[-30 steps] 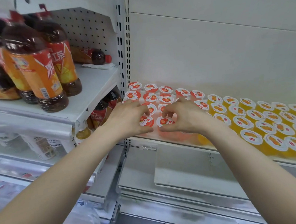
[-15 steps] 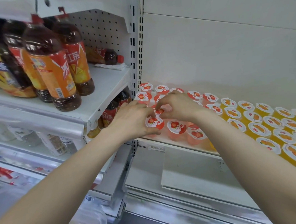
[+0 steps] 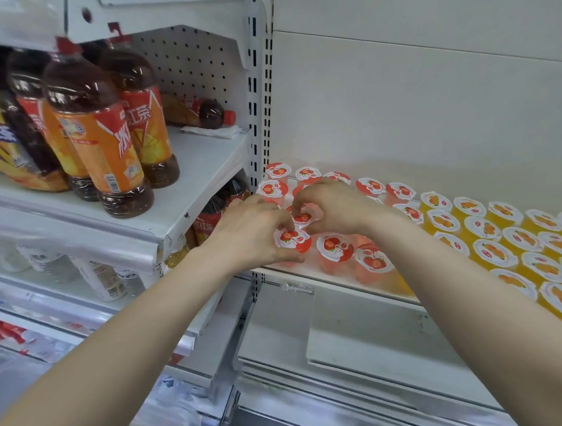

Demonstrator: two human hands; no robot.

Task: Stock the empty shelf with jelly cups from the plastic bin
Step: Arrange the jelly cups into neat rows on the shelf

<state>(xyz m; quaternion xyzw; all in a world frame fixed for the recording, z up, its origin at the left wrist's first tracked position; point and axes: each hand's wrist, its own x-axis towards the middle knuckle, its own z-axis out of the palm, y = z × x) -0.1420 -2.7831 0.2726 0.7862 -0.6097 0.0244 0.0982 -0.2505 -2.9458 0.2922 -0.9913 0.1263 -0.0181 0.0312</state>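
Shows the placing step at the left end of the shelf (image 3: 314, 274). Grips a front-row strawberry jelly cup (image 3: 292, 240) with the left hand (image 3: 251, 235); pinches the neighbouring cup (image 3: 303, 217) just behind it with the right hand (image 3: 334, 209). Probably calls next for seating both upright, flush with the red rows beside the orange cups (image 3: 492, 253), then letting go.

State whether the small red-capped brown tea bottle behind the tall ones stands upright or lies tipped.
Tipped: the small red-capped brown tea bottle lies on its side, cap pointing right.
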